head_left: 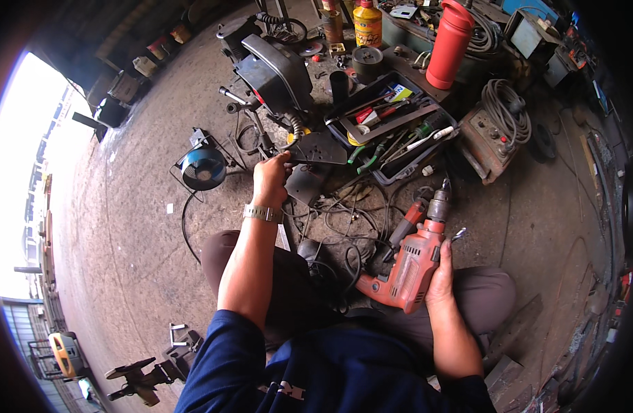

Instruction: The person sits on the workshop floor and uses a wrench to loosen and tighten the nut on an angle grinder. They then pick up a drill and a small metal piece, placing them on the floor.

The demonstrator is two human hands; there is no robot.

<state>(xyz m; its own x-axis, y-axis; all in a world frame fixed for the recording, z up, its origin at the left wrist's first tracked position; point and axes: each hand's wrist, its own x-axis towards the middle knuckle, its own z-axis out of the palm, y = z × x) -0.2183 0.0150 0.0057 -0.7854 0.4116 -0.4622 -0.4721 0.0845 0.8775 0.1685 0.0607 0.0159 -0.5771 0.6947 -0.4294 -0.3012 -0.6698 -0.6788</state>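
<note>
My right hand [440, 279] grips a worn red power drill [407, 272] by its body, above my right thigh. The drill's chuck [438, 206] points away from me. A loose silvery drill bit [459, 234] sticks out beside my right thumb. My left hand [270, 182], with a watch [262, 213] on its wrist, reaches forward. Its fingers are closed at the near left corner of a dark flat metal plate [320, 148] with small holes; the fingertips are partly hidden. Another red power tool [408, 224] lies just behind the drill.
An open toolbox [382, 173] full of hand tools stands ahead, beside a dark machine [272, 72]. Cables [351, 213] tangle on the floor before me. A blue fan [203, 168] is at left, a red cylinder [451, 48] and a rusty box [492, 141] with coiled cable at right.
</note>
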